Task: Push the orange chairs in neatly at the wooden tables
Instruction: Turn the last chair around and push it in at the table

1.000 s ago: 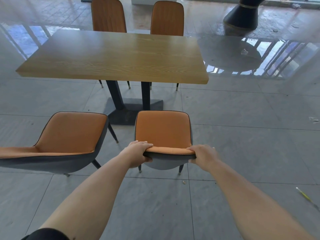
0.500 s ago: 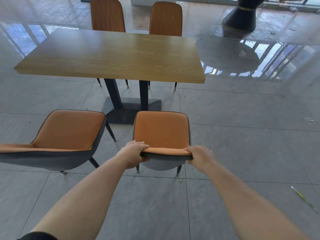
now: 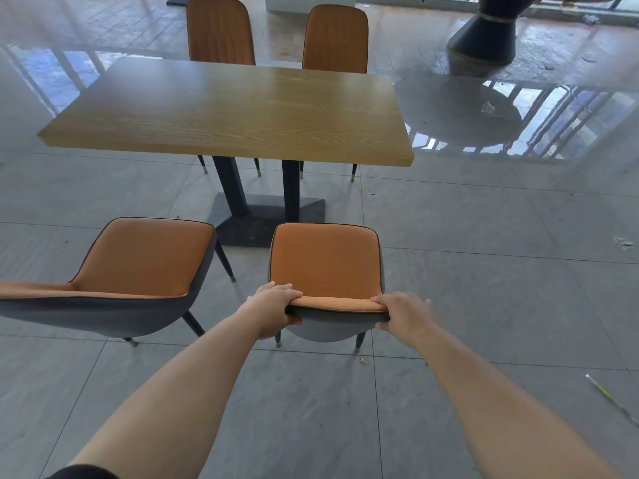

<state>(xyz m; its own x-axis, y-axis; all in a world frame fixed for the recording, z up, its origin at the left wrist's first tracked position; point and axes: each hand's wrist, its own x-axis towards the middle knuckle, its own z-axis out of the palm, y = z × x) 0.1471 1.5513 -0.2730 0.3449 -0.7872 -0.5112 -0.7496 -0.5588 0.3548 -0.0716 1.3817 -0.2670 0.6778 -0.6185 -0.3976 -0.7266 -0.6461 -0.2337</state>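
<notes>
Head view looks down on a rectangular light-wood counter (image 3: pixel 235 108) on dark legs and a dark flat base. Nearest the person, on the near side of the counter and toward its right end, stands an orange-upholstered chair with a grey shell back and thin dark legs (image 3: pixel 326 262); its seat lies short of the counter's near edge, not tucked under. The left hand (image 3: pixel 275 305) is clamped on the left end of this chair's top rail, fingers curled over the orange padding and thumb beneath on the grey shell. The right hand (image 3: pixel 403 314) is clamped on the right end of the same rail, fingers over the top. Both forearms reach straight forward. A second orange chair with a grey back (image 3: pixel 135 267) stands on the counter's near side toward its left end, angled and also clear of the counter edge. Two tall-backed orange chairs (image 3: pixel 221 31) (image 3: pixel 335 39) sit close against the counter's far side. Glossy grey floor tiles (image 3: pixel 484 236) surround the counter; a thin yellow stick (image 3: pixel 610 399) lies on them well right of the held chair.
</notes>
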